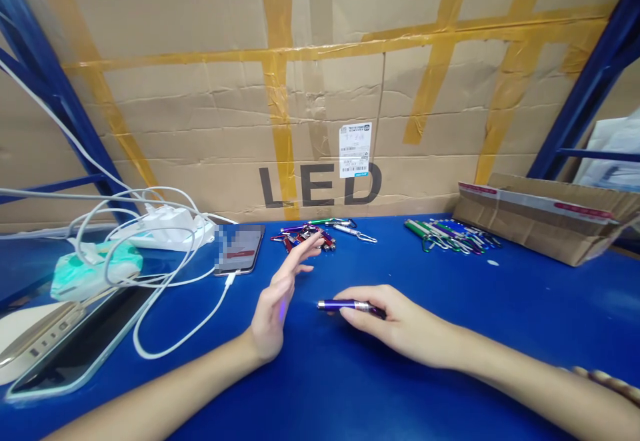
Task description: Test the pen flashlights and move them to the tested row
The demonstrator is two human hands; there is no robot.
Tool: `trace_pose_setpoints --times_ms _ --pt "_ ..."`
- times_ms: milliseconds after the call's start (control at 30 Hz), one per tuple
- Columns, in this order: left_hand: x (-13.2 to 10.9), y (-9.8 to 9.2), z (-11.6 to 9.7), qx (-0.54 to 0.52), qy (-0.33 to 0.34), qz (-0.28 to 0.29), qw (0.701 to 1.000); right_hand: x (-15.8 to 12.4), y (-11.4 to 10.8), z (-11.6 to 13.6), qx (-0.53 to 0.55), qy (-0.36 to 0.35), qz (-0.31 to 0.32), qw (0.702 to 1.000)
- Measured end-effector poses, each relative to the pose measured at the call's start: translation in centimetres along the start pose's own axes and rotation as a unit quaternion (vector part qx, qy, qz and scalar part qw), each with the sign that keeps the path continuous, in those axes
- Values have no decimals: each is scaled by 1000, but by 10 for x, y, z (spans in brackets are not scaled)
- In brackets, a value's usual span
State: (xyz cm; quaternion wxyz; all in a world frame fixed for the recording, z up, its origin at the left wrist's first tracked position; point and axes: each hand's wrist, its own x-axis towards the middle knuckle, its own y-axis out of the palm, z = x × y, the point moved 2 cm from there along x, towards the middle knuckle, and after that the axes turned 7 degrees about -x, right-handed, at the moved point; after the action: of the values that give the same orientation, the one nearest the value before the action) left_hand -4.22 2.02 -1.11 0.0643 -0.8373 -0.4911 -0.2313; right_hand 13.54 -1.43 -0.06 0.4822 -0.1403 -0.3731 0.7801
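Note:
My right hand (pixel 385 318) is closed around a small purple penlight (pixel 337 305) with a silver tip that points left. My left hand (pixel 283 298) stands upright on its edge to the left of the penlight, fingers stretched out and holding nothing. A violet spot of light shows on its palm. Behind my left fingertips is a pile of red and other coloured penlights (pixel 303 236). A silver penlight with a carabiner (pixel 353 232) is beside the pile. Farther right lies a group of green, silver and purple penlights (pixel 450 236).
On the blue table (pixel 410 394), a phone (pixel 243 249) with a white cable (pixel 200 328) lies left of the pile. Farther left are a power strip (pixel 170 228), a tissue pack (pixel 95 271) and a tablet (pixel 85 341). An open cardboard box (pixel 535 224) stands at the right.

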Motion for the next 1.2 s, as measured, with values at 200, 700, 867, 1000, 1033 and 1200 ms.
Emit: trace_pose_setpoints --times_ms 200,700,867,1000,1033,1200 --pt "-2 -2 2 26 7 22 999 1 2 -2 17 23 3 1000" --pt "0 5 -10 43 -14 9 999 -1 2 -4 -5 8 2 1000" --pt "-2 4 -7 33 -11 11 999 -3 -1 -1 -21 -14 -1 1000" --pt "-2 4 -7 26 -4 16 1000 -3 -4 1 -17 -20 -4 1000" --pt "-2 4 -7 26 -3 17 1000 -3 -4 1 -17 -21 -6 1000" --pt "-1 4 -8 32 2 17 999 -2 -3 -1 -20 -16 -9 1000"
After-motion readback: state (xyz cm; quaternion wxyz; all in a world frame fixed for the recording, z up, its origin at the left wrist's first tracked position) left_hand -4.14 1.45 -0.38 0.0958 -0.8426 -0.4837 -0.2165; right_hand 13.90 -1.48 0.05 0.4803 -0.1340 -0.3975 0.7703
